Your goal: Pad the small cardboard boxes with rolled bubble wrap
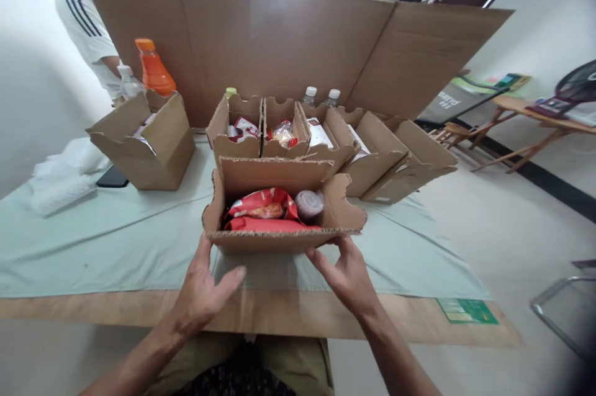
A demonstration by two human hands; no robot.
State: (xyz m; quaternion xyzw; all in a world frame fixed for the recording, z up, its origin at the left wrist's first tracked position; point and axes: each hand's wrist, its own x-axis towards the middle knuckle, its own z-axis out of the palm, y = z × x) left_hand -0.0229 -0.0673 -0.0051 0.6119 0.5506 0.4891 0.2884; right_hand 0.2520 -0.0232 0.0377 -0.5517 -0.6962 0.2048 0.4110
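Note:
An open cardboard box (270, 242) is in front of me, over the near middle of the cloth. Inside it lie red snack packets (265, 210) and a rolled, pale purple bundle (309, 204). My left hand (205, 290) holds the box at its lower left side, thumb stretched out away from the cardboard. At the lower right, my right hand (347, 272) grips it with the thumb near the front edge. The other fingertips of both hands are partly hidden by the box.
Several open cardboard boxes (372, 160) with packets stand in a row behind. Another box (162, 160), an orange bottle (156, 70), a black phone (112, 177) and plastic wrap (63, 175) are left. A tall cardboard screen (284, 42) closes the back; a person's sleeve (86, 23) shows beside it.

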